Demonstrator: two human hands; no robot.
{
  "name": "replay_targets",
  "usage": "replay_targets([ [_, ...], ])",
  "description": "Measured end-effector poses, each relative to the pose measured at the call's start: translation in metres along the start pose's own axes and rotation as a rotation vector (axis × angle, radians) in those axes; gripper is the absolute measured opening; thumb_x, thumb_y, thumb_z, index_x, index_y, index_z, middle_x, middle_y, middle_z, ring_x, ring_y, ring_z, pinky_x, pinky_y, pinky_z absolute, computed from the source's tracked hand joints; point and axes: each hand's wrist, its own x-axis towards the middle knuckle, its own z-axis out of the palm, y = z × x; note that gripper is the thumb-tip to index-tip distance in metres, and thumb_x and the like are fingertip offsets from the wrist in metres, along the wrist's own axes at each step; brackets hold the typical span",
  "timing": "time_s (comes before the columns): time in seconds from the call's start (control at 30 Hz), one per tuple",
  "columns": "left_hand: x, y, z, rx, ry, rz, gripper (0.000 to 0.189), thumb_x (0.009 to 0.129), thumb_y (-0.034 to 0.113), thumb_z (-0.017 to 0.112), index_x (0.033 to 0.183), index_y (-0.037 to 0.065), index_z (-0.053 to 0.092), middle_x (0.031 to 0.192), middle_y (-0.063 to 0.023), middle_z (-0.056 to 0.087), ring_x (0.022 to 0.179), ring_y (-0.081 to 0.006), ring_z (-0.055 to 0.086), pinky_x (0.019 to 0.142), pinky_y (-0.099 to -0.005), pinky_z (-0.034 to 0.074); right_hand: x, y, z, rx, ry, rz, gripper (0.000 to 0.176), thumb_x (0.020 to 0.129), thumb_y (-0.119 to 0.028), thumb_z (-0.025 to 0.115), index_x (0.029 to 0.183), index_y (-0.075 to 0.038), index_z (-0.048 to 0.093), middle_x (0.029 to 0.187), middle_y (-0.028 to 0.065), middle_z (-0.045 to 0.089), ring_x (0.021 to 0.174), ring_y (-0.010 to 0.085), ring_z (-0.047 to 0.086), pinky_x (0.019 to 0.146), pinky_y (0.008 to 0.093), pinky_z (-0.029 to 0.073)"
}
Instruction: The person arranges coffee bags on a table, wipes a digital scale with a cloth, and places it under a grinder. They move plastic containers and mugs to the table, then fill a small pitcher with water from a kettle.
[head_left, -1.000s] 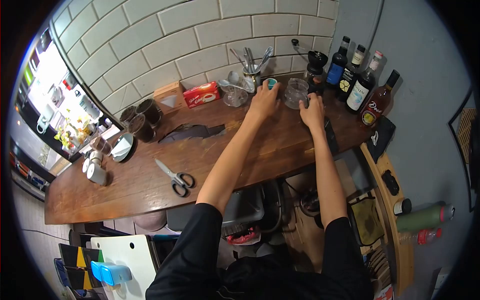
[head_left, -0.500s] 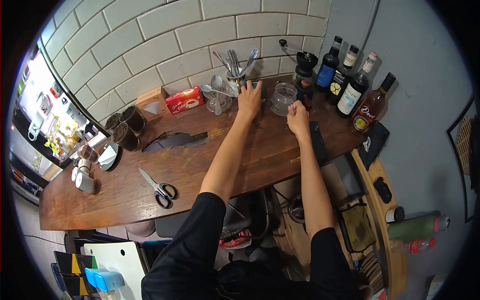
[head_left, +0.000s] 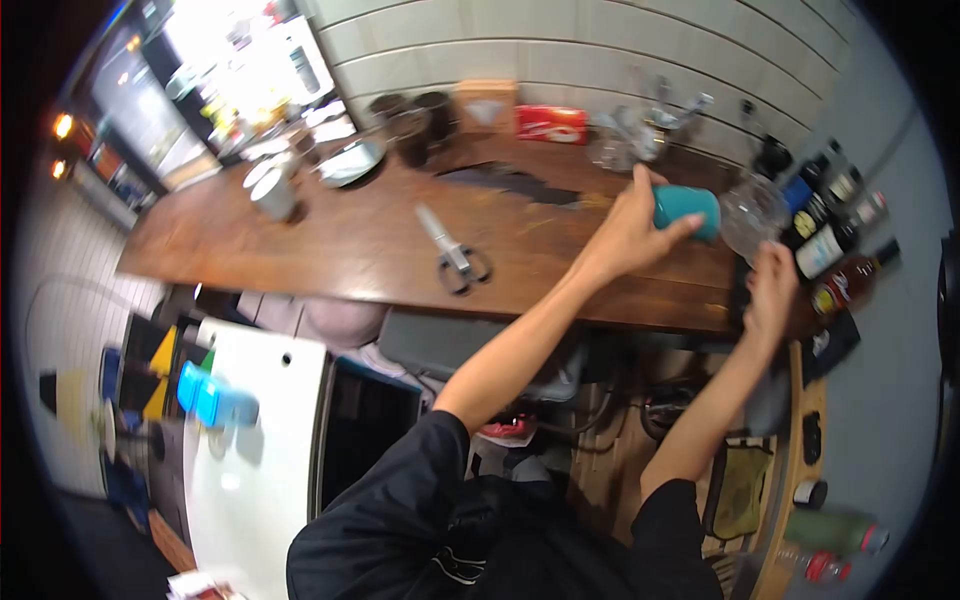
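My left hand (head_left: pixel 640 225) is closed around a teal cup-like cylinder (head_left: pixel 685 212), which lies tilted sideways above the right part of the wooden counter (head_left: pixel 360 240). Just right of it is a round clear glass jar (head_left: pixel 752 215), blurred by motion. The curled fingers of my right hand (head_left: pixel 772 285) grip the jar's near side; what part they hold is hard to make out. Near the counter's front edge, scissors (head_left: pixel 455 250) with black handles lie apart from both hands.
Syrup bottles (head_left: pixel 825 245) and a hand grinder (head_left: pixel 770 158) crowd the right corner. Along the wall stand a utensil cup (head_left: pixel 650 140), a red box (head_left: pixel 552 125), a cardboard box (head_left: pixel 487 107) and dark cups (head_left: pixel 408 135). White cups (head_left: pixel 272 193) sit at left.
My left hand has lifted the teal cylinder off the back of the counter and brought it nearer. My right hand stays at the glass jar. The view has swung left.
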Motion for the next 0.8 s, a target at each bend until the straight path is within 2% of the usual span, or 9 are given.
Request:
replay_targets([
  [0.03,-0.034,0.028,-0.027,-0.301,-0.09,-0.14,0.062,0.086,0.04,0.069,0.113,-0.003,0.035,0.101,-0.0214,0.053,0.083,-0.0257,0.065,0.063,-0.0364,0.056,-0.017,-0.017,-0.003,0.024,-0.075,-0.011,0.016,0.095,-0.026,0.059,0.091,-0.01,0.058,0.069,-0.0063,0.047,0.056,0.0002,0.035,0.048,0.0164,0.026],
  [0.1,-0.094,0.024,-0.053,-0.674,0.028,-0.096,0.053,0.09,0.038,0.064,0.11,0.0,0.034,0.101,-0.0189,0.054,0.075,-0.0234,0.066,0.063,-0.0357,0.058,-0.051,-0.053,0.01,0.126,-0.185,0.033,0.018,0.097,-0.026,0.057,0.086,-0.012,0.055,0.068,-0.0073,0.04,0.055,-0.0012,0.031,0.046,0.0162,0.021],
  [0.23,-0.243,0.029,-0.138,-0.789,0.317,-0.096,0.052,0.09,0.041,0.062,0.111,0.004,0.032,0.102,-0.0182,0.054,0.076,-0.0252,0.066,0.067,-0.0391,0.061,-0.132,-0.116,0.087,0.225,-0.547,-0.072,0.022,0.101,-0.022,0.048,0.082,-0.012,0.05,0.069,-0.007,0.039,0.058,-0.0012,0.03,0.048,0.0161,0.021],
  [0.33,-0.373,0.055,-0.194,-0.875,0.556,-0.021,0.072,0.081,0.049,0.07,0.123,0.005,0.032,0.103,-0.0165,0.055,0.088,-0.0264,0.065,0.071,-0.0431,0.061,-0.218,-0.159,0.165,0.372,-0.878,-0.014,0.022,0.101,-0.021,0.047,0.082,-0.011,0.049,0.069,-0.0064,0.039,0.057,-0.0006,0.03,0.048,0.0168,0.022],
  [0.37,-0.414,0.069,-0.211,-0.953,0.585,0.045,0.073,0.081,0.036,0.074,0.131,0.004,0.031,0.108,-0.0143,0.055,0.09,-0.0258,0.066,0.084,-0.0475,0.057,-0.253,-0.166,0.194,0.413,-0.94,0.034,0.021,0.1,-0.022,0.049,0.083,-0.01,0.05,0.07,-0.006,0.04,0.057,0.0002,0.031,0.048,0.0179,0.023],
  [0.47,-0.546,0.096,-0.243,-0.839,0.759,0.137,0.078,0.076,0.023,0.081,0.134,-0.004,0.036,0.122,-0.0163,0.054,0.111,-0.0234,0.059,0.1,-0.0555,0.044,-0.369,-0.193,0.263,0.546,-1.43,0.106,0.021,0.1,-0.022,0.05,0.084,-0.008,0.053,0.07,-0.0053,0.042,0.058,0.0011,0.035,0.05,0.018,0.028],
  [0.57,-0.653,0.143,-0.257,-0.421,1.085,0.082,0.073,0.076,0.02,0.08,0.132,-0.005,0.039,0.12,-0.0106,0.054,0.116,-0.0205,0.054,0.104,-0.0508,0.043,-0.517,-0.205,0.312,0.481,-1.674,0.257,0.023,0.1,-0.022,0.049,0.084,-0.006,0.053,0.069,-0.0038,0.044,0.058,0.003,0.038,0.051,0.0193,0.031],
  [0.63,-0.732,0.158,-0.255,-0.074,1.308,-0.046,0.066,0.079,0.016,0.078,0.13,-0.004,0.042,0.118,-0.0086,0.055,0.108,-0.0157,0.054,0.095,-0.0312,0.044,-0.606,-0.205,0.337,0.566,-2.007,0.28,0.027,0.1,-0.023,0.048,0.084,-0.003,0.053,0.069,-0.0024,0.045,0.059,0.0049,0.041,0.051,0.0207,0.033],
  [0.8,-0.855,0.199,-0.234,0.577,1.685,-0.331,0.065,0.077,0.018,0.08,0.126,-0.002,0.044,0.114,-0.0108,0.058,0.107,-0.0186,0.055,0.094,-0.0335,0.044,-0.795,-0.199,0.35,0.576,-2.281,0.265,0.03,0.1,-0.03,0.048,0.082,-0.006,0.05,0.07,0.0,0.048,0.058,0.0076,0.043,0.054,0.0231,0.036],
])
